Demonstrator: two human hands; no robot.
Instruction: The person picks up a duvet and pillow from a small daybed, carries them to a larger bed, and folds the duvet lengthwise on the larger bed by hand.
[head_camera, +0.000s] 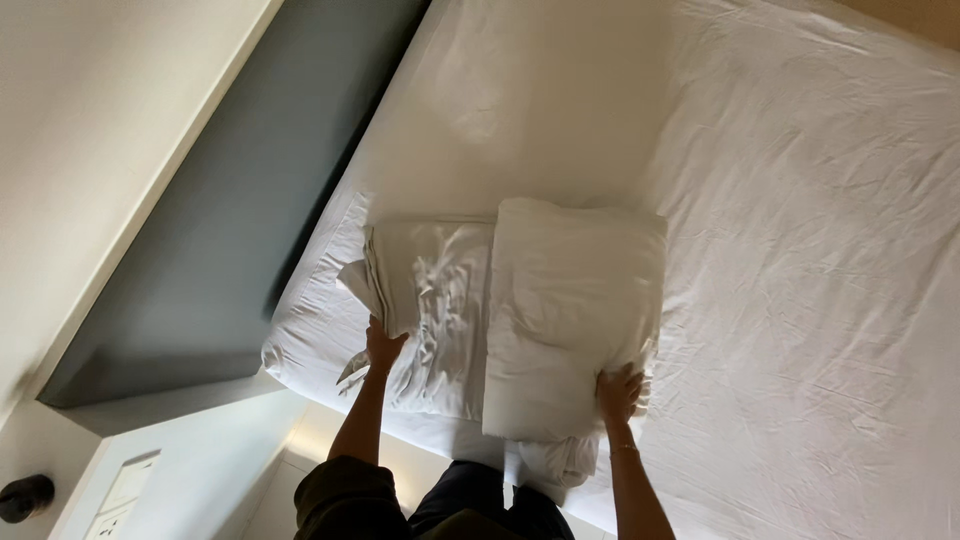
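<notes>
The folded duvet (575, 310) is puffy, white and already in a neat block on the bed (820, 250). At its 9 o'clock lies a crumpled sheet (430, 300), not smoothed yet. The left hand (383, 348) pinches the sheet's edge; the right hand (618, 393) grips the duvet's corner.

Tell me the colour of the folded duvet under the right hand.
Plain white, no pattern. The duvet shows best in the head view, the only view.

left hand (382, 345) grips folded sheet (430, 300) | right hand (618, 392) on folded duvet (570, 300) | white bed (820, 250)
</notes>
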